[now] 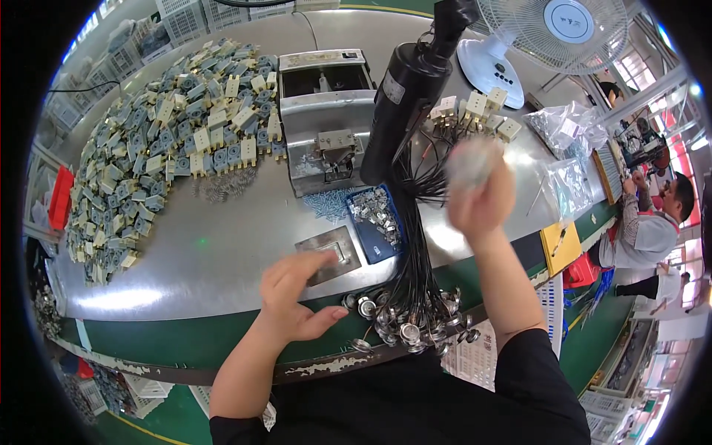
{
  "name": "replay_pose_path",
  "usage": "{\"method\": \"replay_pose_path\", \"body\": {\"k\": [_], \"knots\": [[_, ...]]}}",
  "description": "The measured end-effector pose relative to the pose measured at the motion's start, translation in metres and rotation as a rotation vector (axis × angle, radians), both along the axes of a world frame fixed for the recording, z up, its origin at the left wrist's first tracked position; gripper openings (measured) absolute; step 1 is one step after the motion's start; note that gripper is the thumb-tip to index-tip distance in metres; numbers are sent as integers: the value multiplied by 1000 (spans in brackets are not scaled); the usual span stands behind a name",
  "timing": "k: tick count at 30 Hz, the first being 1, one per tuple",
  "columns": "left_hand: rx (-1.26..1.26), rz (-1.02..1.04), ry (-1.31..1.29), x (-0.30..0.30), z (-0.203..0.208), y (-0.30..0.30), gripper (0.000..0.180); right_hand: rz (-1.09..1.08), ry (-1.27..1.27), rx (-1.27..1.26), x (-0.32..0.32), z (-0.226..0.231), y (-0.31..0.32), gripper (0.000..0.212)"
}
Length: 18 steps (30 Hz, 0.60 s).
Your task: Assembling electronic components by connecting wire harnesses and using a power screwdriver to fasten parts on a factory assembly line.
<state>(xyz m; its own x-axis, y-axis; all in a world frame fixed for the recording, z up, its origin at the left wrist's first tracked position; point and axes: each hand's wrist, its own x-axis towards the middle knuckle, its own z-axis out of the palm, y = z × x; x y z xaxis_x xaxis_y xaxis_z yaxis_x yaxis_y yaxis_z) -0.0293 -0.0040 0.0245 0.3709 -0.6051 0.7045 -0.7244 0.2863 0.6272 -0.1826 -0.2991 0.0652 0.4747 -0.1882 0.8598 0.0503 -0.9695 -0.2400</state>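
My left hand (291,293) is open, its thumb apart, with the fingertips at a flat metal plate (319,276) that has a small raised block on it. My right hand (484,194) is lifted to the right of the black cylindrical tool (404,104) and smeared by motion. A pale blur shows at its fingers; I cannot make out whether it is a held thing. Between the hands hangs a bundle of black cables (419,256) with round metal ends (409,334) at the table edge. A blue tray (380,251) of small metal parts lies beside the plate.
A big heap of grey and cream plastic blocks (174,126) covers the left side. A metal press-like machine (326,111) stands mid-table, with loose screws (326,205) before it. Farther right are more cream blocks (475,107), a white fan (504,74), plastic bags (567,185) and a seated co-worker (645,230).
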Motion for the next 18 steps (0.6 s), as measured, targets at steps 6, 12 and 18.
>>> {"method": "replay_pose_path", "body": {"k": [6,12,18], "knots": [[24,-388,53,-8,-12,-1,61,-959,126,-293,7,11,-51,51],[39,-507,-35,-26,6,-3,48,-442,-70,-28,-23,12,-18,43],[117,-510,197,-20,32,9,28,-53,-150,132,-46,20,6,32]]}}
